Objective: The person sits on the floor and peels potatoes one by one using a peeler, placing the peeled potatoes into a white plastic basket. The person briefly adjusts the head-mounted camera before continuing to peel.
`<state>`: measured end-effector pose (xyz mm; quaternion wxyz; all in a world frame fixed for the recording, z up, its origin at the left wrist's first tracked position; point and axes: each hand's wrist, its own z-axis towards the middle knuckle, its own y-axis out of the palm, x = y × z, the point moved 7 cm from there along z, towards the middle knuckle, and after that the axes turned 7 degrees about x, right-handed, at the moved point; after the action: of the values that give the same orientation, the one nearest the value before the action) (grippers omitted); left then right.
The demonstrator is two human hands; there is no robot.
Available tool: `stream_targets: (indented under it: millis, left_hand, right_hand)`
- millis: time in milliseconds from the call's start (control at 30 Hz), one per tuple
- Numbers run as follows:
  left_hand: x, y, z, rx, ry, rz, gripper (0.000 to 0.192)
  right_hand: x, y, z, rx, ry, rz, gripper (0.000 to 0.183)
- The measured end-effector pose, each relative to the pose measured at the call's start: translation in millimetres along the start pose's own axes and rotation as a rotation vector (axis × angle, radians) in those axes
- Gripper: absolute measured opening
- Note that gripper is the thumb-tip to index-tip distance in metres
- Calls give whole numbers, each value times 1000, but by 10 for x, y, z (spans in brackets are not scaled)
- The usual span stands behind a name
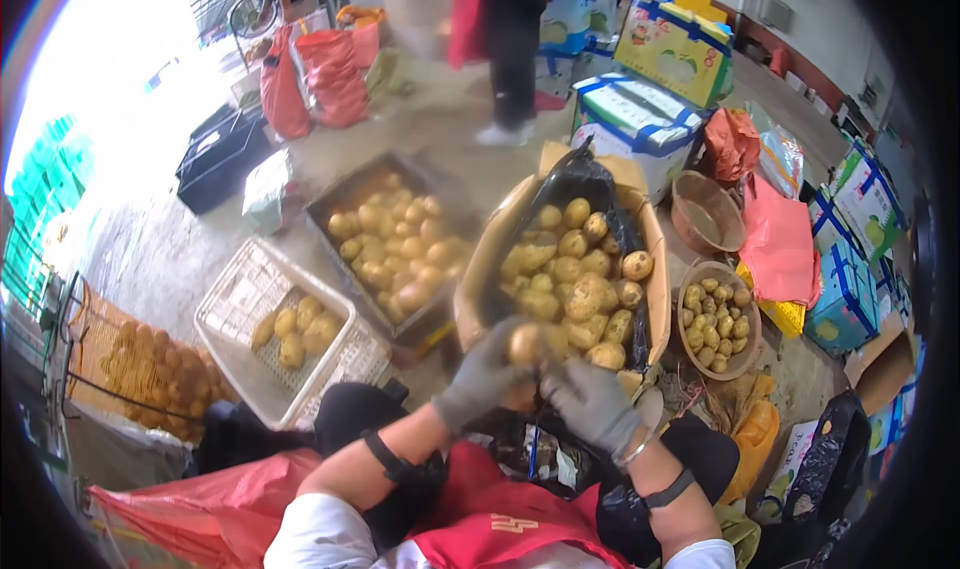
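Note:
Both my hands wear grey gloves and are at the near edge of a cardboard box [660,291]. The box is lined with a black plastic bag [574,175] and heaped with potatoes [566,269]. My left hand [484,381] grips a round potato [525,343] above the near rim. Close beside it, my right hand [592,398] has its fingers curled toward that potato. Blur hides whether the right hand holds anything. To the left, a white plastic crate [232,306] contains several potatoes [300,329]. A dark crate [349,280] full of potatoes stands beyond it.
At right, a brown basin [752,348] contains small potatoes, with another basin [705,213] behind it. Fruit cartons [637,126] stand farther back. An orange mesh sack [142,374] is at far left. A person in black trousers [516,44] stands beyond the boxes.

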<state>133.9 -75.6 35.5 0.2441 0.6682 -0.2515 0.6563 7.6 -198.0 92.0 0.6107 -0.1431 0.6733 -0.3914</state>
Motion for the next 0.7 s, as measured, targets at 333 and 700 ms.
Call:
stream_targets:
  millis: [333, 700]
  left_hand:
    - [-54, -2122, 827, 409, -159, -58, 43]
    - [17, -1280, 934, 85, -462, -413, 54]
  right_hand:
    - [623, -59, -148, -41, 607, 608, 15]
    - [845, 308, -217, -239, 422, 684, 32]
